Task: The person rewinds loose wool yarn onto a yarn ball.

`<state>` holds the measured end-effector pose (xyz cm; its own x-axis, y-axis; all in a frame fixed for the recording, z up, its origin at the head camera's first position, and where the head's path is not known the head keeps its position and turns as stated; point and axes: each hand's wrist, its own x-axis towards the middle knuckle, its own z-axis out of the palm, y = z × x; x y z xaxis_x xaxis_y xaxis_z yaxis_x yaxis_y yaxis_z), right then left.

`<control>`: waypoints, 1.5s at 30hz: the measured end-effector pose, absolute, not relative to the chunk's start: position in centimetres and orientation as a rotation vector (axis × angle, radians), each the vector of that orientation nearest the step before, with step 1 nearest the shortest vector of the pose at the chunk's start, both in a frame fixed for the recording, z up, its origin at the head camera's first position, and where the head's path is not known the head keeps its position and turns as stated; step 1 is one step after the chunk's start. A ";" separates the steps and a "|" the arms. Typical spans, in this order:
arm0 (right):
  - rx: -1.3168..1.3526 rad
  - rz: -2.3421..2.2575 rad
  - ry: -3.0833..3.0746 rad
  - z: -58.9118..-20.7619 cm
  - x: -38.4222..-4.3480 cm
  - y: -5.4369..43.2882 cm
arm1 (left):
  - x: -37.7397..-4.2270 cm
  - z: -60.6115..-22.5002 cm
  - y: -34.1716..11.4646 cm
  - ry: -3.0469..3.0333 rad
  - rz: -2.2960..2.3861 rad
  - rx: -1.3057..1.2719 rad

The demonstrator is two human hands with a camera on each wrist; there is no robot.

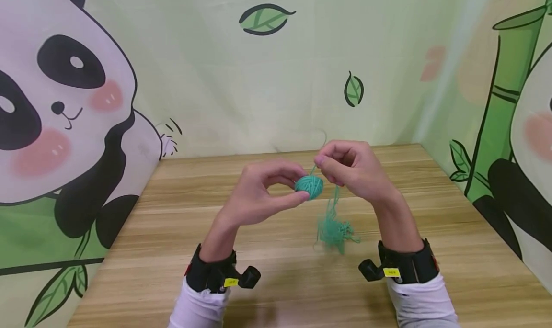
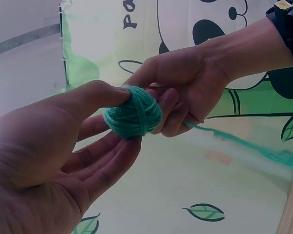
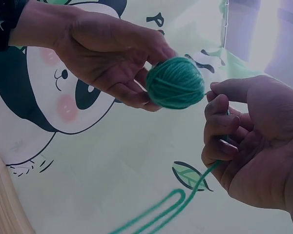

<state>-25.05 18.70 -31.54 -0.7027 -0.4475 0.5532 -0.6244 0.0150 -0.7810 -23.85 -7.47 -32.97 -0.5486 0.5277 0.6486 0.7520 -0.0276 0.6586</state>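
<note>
A small ball of teal yarn (image 1: 309, 187) is pinched between the thumb and fingers of my left hand (image 1: 267, 191), held above the table. Close beside it on the right, my right hand (image 1: 355, 170) pinches the yarn strand between thumb and forefinger, and a short length runs from there to the ball. In the right wrist view the strand (image 3: 212, 168) passes through my curled right fingers and out below the hand. Under that hand a loose tangle of the same yarn (image 1: 336, 231) hangs down; whether it touches the table cannot be told.
The wood-grain table (image 1: 172, 232) extends under both hands. A cloth backdrop (image 1: 207, 79) printed with pandas, leaves and bamboo rises behind it and at both sides. Each wrist wears a black band (image 1: 409, 263) with a small camera.
</note>
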 end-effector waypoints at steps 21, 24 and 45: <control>1.148 1.816 -1.930 -31.1 -24.3 18.5 | -24.9 -33.2 -7.6 -2.119 -1.376 -1.229; 1.161 1.799 -1.905 -31.1 -24.3 18.5 | -25.0 -33.3 -7.6 -2.120 -1.351 -1.199; 1.526 1.653 -2.023 -31.4 -24.7 18.4 | -24.9 -33.3 -7.0 -1.984 -1.504 -0.984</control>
<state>-24.73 18.36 -31.36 -0.4864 -0.6086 0.6269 -0.7355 -0.1021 -0.6697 -24.92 -7.00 -33.33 -0.6379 0.2646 0.7232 0.7678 0.1463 0.6237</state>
